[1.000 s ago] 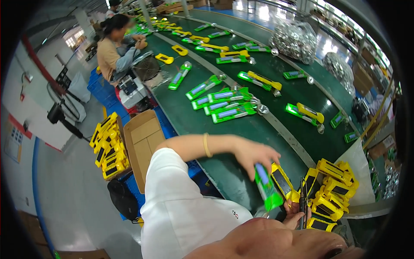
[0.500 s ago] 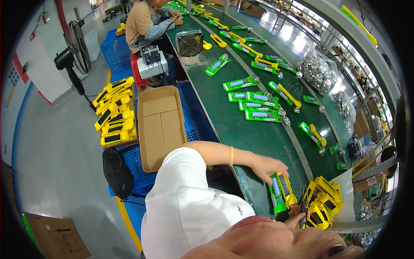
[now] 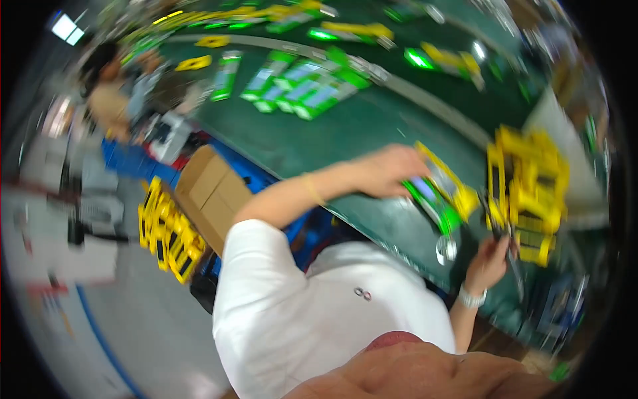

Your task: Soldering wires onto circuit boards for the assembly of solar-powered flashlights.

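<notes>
My left hand (image 3: 393,171), blurred by motion, has its fingers bent over the far end of a green lamp housing (image 3: 435,207). A pale blue cell lies in the housing, and a round silver reflector (image 3: 446,250) is at its near end. Alongside it on the green bench lies a yellow cover (image 3: 452,181). My right hand (image 3: 488,266), a white band on its wrist, is closed round a slim dark pen-shaped tool (image 3: 500,226); its exact kind is too smeared to tell. Just beyond the tool is a pile of yellow covers with dark panels (image 3: 531,179).
Several green housings with cells (image 3: 302,86) lie farther back on the bench (image 3: 266,153). An open cardboard box (image 3: 216,193) and stacked yellow parts (image 3: 166,233) stand to the left. Another person (image 3: 109,100) sits at the far left.
The view has swung round, blurring the scene. My left hand has come onto the far end of the green housing. More of my right hand and its tool now shows.
</notes>
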Motion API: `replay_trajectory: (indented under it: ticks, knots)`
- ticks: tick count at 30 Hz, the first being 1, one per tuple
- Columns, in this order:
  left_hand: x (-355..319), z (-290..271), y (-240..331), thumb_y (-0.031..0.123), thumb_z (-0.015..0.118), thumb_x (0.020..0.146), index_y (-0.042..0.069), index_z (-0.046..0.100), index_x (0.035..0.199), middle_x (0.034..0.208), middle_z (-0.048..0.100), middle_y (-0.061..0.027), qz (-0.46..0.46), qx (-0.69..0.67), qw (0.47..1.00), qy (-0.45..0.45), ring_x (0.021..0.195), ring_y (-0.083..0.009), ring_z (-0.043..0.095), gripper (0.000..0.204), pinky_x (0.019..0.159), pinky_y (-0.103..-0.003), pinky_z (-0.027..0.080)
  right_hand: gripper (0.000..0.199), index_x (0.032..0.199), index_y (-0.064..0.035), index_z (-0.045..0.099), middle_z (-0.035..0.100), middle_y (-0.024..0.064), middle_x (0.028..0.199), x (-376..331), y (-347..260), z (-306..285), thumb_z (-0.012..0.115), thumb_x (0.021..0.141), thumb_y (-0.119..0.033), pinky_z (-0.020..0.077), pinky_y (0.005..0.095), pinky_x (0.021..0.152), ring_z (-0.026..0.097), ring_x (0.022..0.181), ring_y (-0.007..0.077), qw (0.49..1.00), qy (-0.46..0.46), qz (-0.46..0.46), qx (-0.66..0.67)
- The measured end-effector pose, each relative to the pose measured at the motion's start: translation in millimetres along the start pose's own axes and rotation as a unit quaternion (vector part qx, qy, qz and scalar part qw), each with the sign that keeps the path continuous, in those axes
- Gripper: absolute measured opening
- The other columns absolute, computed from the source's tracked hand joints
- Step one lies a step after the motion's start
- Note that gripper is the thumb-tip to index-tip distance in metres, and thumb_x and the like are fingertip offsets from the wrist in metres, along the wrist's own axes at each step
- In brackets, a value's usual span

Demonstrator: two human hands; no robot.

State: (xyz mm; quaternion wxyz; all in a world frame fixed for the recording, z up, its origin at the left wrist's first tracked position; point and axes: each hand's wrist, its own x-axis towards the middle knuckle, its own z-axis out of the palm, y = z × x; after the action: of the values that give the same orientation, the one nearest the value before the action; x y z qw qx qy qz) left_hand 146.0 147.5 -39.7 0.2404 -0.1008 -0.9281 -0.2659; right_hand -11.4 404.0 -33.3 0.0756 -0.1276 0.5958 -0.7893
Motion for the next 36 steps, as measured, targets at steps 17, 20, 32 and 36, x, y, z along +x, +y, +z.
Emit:
replay_trajectory:
  ticks: [17,20,32,36]
  knots:
    - [23.0,11.1,40.7,0.006,0.072,0.066,0.01,0.068,0.086,0.083,0.065,-0.0031,-0.096,-0.095,0.991,0.003,0.066,-0.0194,0.055,0.021,0.056,-0.029,0.043,0.033,0.105,-0.006,0.037,0.05,0.0096,0.084,-23.7,-7.8,-5.9,0.061,0.085,-0.018,0.0407,0.0255,0.048,0.049,0.055,0.0141,0.987,-0.129,0.043,0.082]
    - [28.7,10.2,43.0,0.003,0.071,0.064,0.011,0.067,0.081,0.076,0.061,-0.001,-0.109,-0.076,0.991,-0.02,0.065,-0.0186,0.054,0.019,0.056,-0.029,0.043,0.031,0.099,-0.0046,0.037,0.051,0.0076,0.08,-25.2,-3.2,-2.7,0.063,0.082,-0.01,0.0414,0.0239,0.052,0.049,0.059,0.011,0.986,-0.153,0.052,0.049]
    - [40.8,7.5,51.6,-0.001,0.069,0.059,0.007,0.061,0.071,0.077,0.045,-0.0054,-0.195,-0.014,0.979,-0.054,0.07,-0.0203,0.049,0.017,0.056,-0.031,0.041,0.03,0.094,-0.003,0.039,0.053,0.0064,0.079,-27.4,5.5,-6.9,0.064,0.079,-0.006,0.0424,0.0225,0.063,0.048,0.067,0.0082,0.979,-0.191,0.022,-0.059]
    - [43.2,6.6,54.4,0.0,0.068,0.06,0.007,0.06,0.07,0.078,0.046,-0.0057,-0.197,-0.007,0.978,-0.073,0.072,-0.0212,0.049,0.015,0.057,-0.031,0.042,0.029,0.093,-0.0028,0.039,0.053,0.005,0.078,-27.7,2.2,-5.3,0.065,0.079,-0.006,0.0404,0.0204,0.06,0.047,0.065,0.0061,0.972,-0.218,0.052,-0.064]
